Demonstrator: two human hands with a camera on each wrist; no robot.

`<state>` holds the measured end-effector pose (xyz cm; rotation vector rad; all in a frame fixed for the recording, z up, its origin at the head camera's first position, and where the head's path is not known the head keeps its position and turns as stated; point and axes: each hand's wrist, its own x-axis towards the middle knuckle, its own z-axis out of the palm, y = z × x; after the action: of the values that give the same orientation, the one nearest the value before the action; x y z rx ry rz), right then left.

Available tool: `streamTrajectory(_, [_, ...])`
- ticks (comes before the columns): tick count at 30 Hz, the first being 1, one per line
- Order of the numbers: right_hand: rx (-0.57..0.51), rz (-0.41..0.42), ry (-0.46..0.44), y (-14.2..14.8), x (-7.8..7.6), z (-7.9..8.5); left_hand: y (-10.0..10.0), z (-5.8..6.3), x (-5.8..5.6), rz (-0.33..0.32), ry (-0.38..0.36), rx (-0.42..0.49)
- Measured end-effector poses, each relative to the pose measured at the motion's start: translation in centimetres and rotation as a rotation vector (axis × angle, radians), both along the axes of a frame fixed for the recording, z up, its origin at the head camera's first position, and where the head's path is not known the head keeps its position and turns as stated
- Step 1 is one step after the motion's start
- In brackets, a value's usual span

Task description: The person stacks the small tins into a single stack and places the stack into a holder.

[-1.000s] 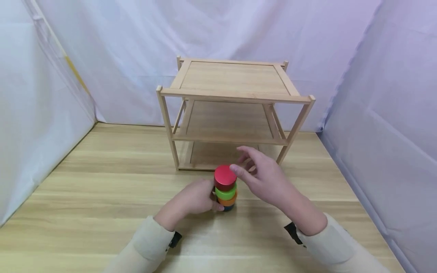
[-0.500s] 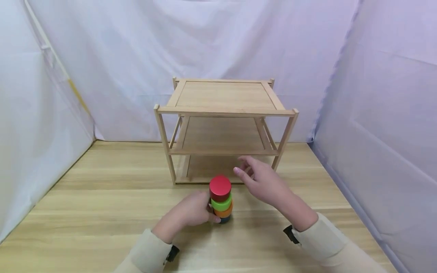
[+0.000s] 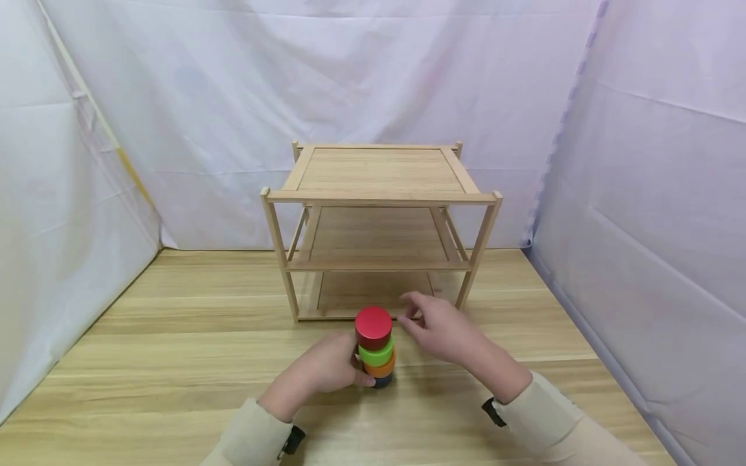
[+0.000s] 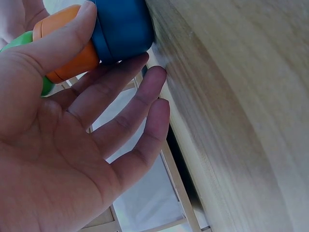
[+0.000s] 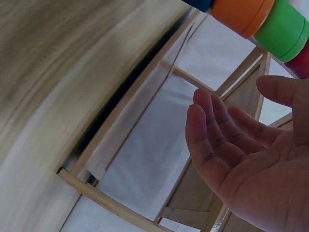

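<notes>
Four colours make an upright stack of small round lidded tins on the table: red [image 3: 373,330] on top, then green [image 3: 375,355], orange [image 3: 381,369] and dark blue [image 4: 124,30] at the bottom. My left hand [image 3: 327,362] holds the lower stack from the left. In the left wrist view its thumb lies across the orange tin [image 4: 79,57] to the blue one, index finger behind, other fingers spread near the table. To the right of the stack, my right hand [image 3: 445,330] is raised with fingers loosely bent and nothing in them. The right wrist view has it apart from the tins.
Just behind the stack stands a three-level wooden shelf rack [image 3: 379,196], its bottom level close to the table [image 3: 204,349]. White cloth [image 3: 233,129] hangs behind and on both sides.
The head view has tilted up, so everything sits lower. My right hand has come down a little beside the stack, its fingertips closer together. My left hand stays on the lower tins.
</notes>
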<state>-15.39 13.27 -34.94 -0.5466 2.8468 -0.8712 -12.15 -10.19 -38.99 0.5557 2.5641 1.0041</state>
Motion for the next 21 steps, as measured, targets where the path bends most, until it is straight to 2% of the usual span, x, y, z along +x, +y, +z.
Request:
streamTrajectory(7, [0.025, 0.003, -0.022, 0.2, 0.3, -0.8, 0.0, 0.0, -0.1, -0.012, 0.008, 0.010])
streamTrajectory(16, [0.035, 0.088, -0.104, 0.5, 1.1, -2.8, 0.0, -0.1, 0.0, -0.024, 0.013, 0.028])
streamTrajectory(21, [0.033, 0.115, -0.146, 0.4, 1.9, -3.2, -0.1, -0.3, 0.1, -0.031, 0.018, 0.037])
